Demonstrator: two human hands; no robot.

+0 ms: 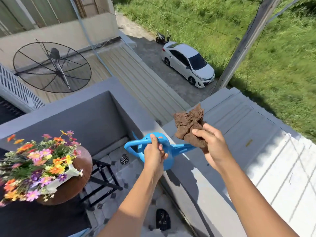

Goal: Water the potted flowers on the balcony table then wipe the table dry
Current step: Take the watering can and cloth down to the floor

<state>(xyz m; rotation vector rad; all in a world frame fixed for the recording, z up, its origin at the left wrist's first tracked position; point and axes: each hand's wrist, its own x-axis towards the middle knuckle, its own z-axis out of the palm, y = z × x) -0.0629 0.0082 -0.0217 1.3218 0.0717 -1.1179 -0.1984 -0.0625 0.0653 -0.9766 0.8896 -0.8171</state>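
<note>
A blue plastic watering can [168,152] hangs over the grey balcony ledge [193,178], and my left hand [154,151] grips its handle. My right hand [213,146] holds a crumpled brown cloth [189,124] up above the ledge, just right of the can. At the lower left, a pot of mixed orange, pink, purple and yellow flowers [37,165] stands on a round brown table [80,175]. The pot itself is mostly hidden by the blooms.
The table's black folding legs [102,178] stand on a tiled floor with a round drain [124,159]. A dark slipper [163,219] lies near the ledge. Beyond the wall are a satellite dish [51,67], a metal roof, a white car [188,64] and grass.
</note>
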